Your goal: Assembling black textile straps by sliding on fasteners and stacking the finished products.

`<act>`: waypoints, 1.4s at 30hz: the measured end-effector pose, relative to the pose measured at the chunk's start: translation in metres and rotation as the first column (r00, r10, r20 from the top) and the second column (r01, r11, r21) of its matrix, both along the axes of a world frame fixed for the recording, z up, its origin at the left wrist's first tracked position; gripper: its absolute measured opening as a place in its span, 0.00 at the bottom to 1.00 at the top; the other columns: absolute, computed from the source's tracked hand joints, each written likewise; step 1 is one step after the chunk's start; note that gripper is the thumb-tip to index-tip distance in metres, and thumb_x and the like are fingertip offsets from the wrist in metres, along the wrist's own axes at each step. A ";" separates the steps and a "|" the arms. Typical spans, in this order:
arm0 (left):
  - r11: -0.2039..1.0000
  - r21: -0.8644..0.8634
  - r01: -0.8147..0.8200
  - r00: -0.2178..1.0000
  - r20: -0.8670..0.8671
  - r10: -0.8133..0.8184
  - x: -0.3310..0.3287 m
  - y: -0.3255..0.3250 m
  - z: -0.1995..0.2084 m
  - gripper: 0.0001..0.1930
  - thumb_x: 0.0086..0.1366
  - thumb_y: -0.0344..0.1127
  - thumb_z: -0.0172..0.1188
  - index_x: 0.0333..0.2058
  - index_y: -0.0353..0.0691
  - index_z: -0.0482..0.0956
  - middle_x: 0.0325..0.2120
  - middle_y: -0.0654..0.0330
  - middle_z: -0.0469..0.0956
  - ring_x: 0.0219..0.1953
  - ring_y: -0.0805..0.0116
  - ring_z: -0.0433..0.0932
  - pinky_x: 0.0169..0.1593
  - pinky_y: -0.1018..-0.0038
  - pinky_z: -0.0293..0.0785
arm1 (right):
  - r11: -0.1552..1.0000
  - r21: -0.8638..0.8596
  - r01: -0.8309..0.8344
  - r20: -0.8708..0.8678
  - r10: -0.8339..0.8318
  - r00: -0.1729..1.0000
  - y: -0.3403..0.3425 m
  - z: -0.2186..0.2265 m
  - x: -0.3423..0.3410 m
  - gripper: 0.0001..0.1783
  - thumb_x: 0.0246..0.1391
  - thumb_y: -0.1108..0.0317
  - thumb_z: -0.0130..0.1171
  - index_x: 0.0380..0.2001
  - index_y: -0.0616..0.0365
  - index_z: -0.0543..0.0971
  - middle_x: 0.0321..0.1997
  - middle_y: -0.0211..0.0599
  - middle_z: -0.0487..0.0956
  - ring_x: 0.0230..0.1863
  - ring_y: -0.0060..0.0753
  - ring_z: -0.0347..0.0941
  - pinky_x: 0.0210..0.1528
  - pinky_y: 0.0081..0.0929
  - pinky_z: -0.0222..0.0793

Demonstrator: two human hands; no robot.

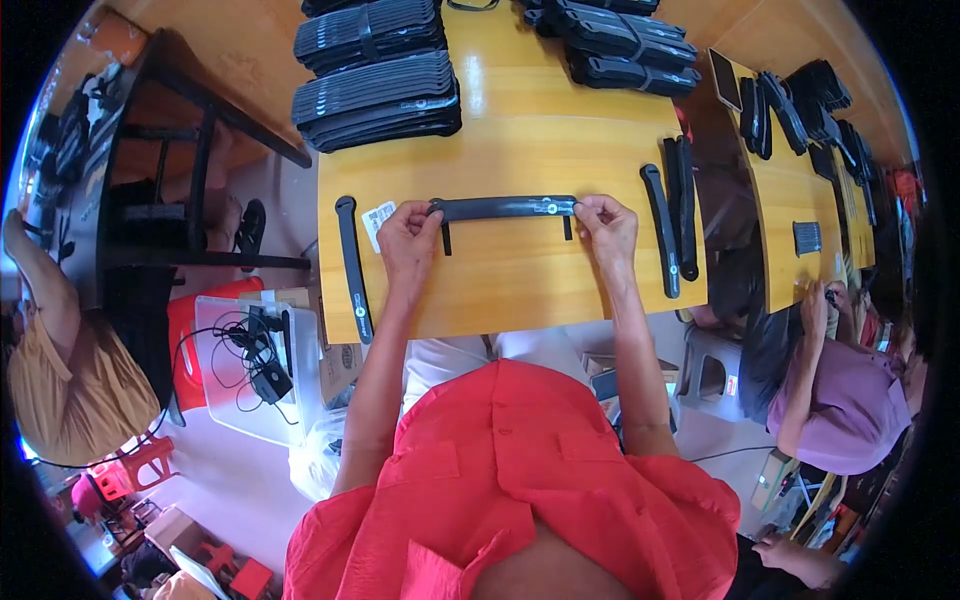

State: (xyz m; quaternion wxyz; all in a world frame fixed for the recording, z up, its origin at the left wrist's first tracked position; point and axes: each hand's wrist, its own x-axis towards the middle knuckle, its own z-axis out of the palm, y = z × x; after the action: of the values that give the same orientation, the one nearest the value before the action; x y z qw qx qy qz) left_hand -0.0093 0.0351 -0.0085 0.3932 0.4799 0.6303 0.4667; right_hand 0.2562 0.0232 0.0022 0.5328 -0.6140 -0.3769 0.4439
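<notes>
A black strap (505, 208) with a small printed mark near its right end is stretched level above the yellow table (520, 290). My left hand (408, 240) pinches its left end between thumb and fingers. At the other end, my right hand (610, 232) pinches the strap the same way. Two short, narrow black strips hang below the strap, one close to each hand. A similar black strap (353, 270) lies to the left of my left hand. Right of my right hand lies another black strap (659, 232), beside further dark straps (684, 210).
Banded stacks of black straps (375, 95) stand at the table's far left, with more bundles (630, 50) at the far right. A white paper label (377, 222) lies by my left hand. A clear bin (255, 365) of cables sits on the floor. Co-workers sit on both sides.
</notes>
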 end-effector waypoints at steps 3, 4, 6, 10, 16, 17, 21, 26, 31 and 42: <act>0.998 -0.059 0.000 0.996 0.086 0.005 0.006 -0.002 0.018 0.08 0.53 0.27 0.61 0.33 0.32 0.77 0.17 0.64 0.73 0.16 0.80 0.68 0.17 0.83 0.64 | 1.000 0.020 -0.002 -0.021 0.003 1.000 0.000 0.000 0.002 0.02 0.46 0.78 0.60 0.26 0.64 0.77 0.18 0.28 0.74 0.15 0.15 0.65 0.16 0.13 0.58; 0.998 -0.061 -0.002 0.996 0.086 0.007 0.005 -0.002 0.017 0.08 0.53 0.27 0.61 0.33 0.32 0.77 0.17 0.64 0.73 0.16 0.80 0.68 0.17 0.83 0.64 | 1.000 0.010 -0.004 -0.025 0.004 1.000 0.001 0.001 0.001 0.02 0.46 0.78 0.60 0.26 0.64 0.77 0.17 0.28 0.74 0.15 0.15 0.64 0.16 0.13 0.58; 0.999 -0.046 -0.016 0.997 0.077 0.020 0.005 -0.002 0.016 0.08 0.53 0.26 0.61 0.33 0.32 0.76 0.17 0.64 0.72 0.16 0.80 0.68 0.16 0.83 0.64 | 1.000 -0.001 -0.006 -0.029 0.006 1.000 0.001 0.004 -0.001 0.02 0.46 0.78 0.60 0.26 0.64 0.77 0.17 0.28 0.73 0.15 0.15 0.64 0.16 0.13 0.58; 0.999 -0.051 -0.014 0.998 0.068 0.017 0.005 -0.003 0.016 0.07 0.54 0.26 0.61 0.32 0.32 0.76 0.17 0.63 0.72 0.16 0.80 0.68 0.16 0.83 0.64 | 1.000 -0.002 0.011 -0.024 -0.011 1.000 0.002 0.002 -0.003 0.02 0.46 0.78 0.60 0.26 0.65 0.77 0.17 0.28 0.73 0.15 0.15 0.64 0.16 0.13 0.58; 0.998 -0.060 -0.010 0.995 0.096 0.016 0.005 -0.003 0.016 0.07 0.54 0.26 0.60 0.32 0.32 0.75 0.17 0.64 0.72 0.16 0.80 0.68 0.16 0.83 0.66 | 1.000 -0.001 0.016 -0.019 -0.016 1.000 0.002 0.002 -0.003 0.02 0.45 0.79 0.60 0.26 0.65 0.76 0.18 0.28 0.73 0.14 0.15 0.64 0.15 0.13 0.57; 0.998 -0.068 -0.015 0.994 0.106 0.023 0.005 -0.003 0.016 0.07 0.54 0.27 0.60 0.32 0.32 0.76 0.17 0.64 0.72 0.16 0.81 0.68 0.16 0.83 0.67 | 1.000 -0.003 0.017 -0.013 -0.017 1.000 0.003 0.002 -0.002 0.03 0.45 0.79 0.60 0.26 0.65 0.76 0.18 0.28 0.73 0.14 0.15 0.64 0.15 0.13 0.57; 0.997 -0.076 -0.018 0.992 0.122 0.027 0.005 -0.003 0.017 0.06 0.55 0.27 0.60 0.32 0.33 0.76 0.17 0.64 0.72 0.16 0.81 0.68 0.16 0.83 0.68 | 1.000 0.010 0.017 -0.033 -0.017 0.999 0.003 -0.001 -0.002 0.03 0.45 0.79 0.60 0.26 0.66 0.76 0.18 0.29 0.73 0.14 0.15 0.64 0.15 0.13 0.57; 0.997 -0.077 -0.022 0.991 0.126 0.032 0.004 -0.002 0.016 0.06 0.55 0.27 0.60 0.32 0.33 0.75 0.18 0.64 0.72 0.16 0.80 0.68 0.16 0.83 0.68 | 0.998 -0.057 0.025 0.008 -0.025 1.000 0.004 0.006 -0.005 0.03 0.45 0.78 0.60 0.26 0.65 0.77 0.17 0.29 0.73 0.14 0.15 0.64 0.14 0.13 0.58; 0.995 -0.101 -0.027 0.990 0.133 0.041 0.006 -0.001 0.019 0.06 0.54 0.26 0.60 0.32 0.33 0.75 0.18 0.64 0.72 0.16 0.81 0.68 0.16 0.83 0.68 | 0.997 -0.074 0.033 0.039 -0.030 0.999 0.005 0.004 -0.003 0.03 0.45 0.78 0.61 0.26 0.65 0.77 0.17 0.28 0.73 0.14 0.14 0.64 0.14 0.13 0.59; 0.994 -0.100 -0.038 0.991 0.123 0.051 0.007 -0.001 0.018 0.07 0.54 0.26 0.60 0.32 0.33 0.75 0.18 0.63 0.72 0.15 0.80 0.69 0.16 0.83 0.68 | 0.998 -0.044 0.054 0.046 -0.052 0.998 0.005 0.001 -0.006 0.03 0.45 0.78 0.61 0.25 0.62 0.76 0.14 0.25 0.71 0.11 0.13 0.61 0.09 0.13 0.51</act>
State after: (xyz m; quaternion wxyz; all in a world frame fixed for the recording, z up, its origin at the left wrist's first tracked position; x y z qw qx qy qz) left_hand -0.0027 0.0337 0.0100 0.4444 0.4156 0.6371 0.4731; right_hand 0.2507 0.0283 0.0037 0.5219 -0.6455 -0.3622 0.4239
